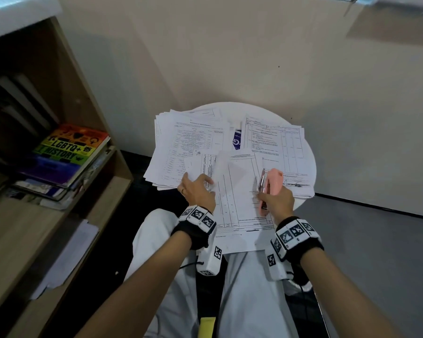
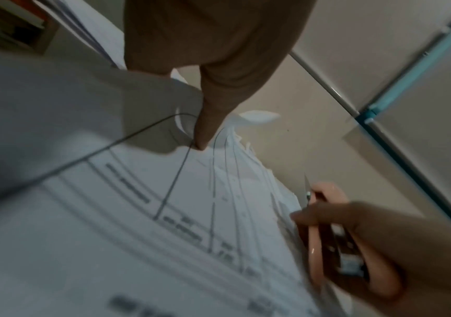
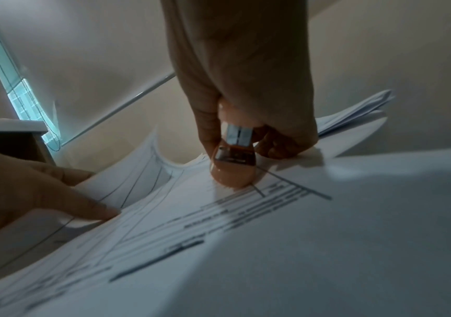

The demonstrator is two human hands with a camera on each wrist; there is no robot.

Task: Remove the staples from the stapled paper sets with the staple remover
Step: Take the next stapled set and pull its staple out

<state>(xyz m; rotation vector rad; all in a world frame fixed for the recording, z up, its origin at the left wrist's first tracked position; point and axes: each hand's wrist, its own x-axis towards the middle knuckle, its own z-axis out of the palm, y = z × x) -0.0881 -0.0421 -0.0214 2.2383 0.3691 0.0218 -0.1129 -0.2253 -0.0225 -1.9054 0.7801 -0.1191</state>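
Right hand point(image 1: 276, 200) grips stapler point(image 1: 270, 185) — left hand point(image 1: 197, 191) lifts sheet point(image 1: 206, 167).

The print on the near paper set point(image 1: 239, 191) is too small and blurred to read. The right hand point(image 1: 276, 200) covers much of the pink staple remover point(image 1: 270, 184). The left hand point(image 1: 197, 191) hides the sheet's turned-up left edge. No staple can be made out.

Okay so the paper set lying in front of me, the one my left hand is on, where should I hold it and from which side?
Hold the paper set by its lifted left edge, coming from the left, as the left hand is placed. Those sheets curl up there, leaving a gap for fingers. The right hand holds the pink staple remover over the right side, so keep that side free.
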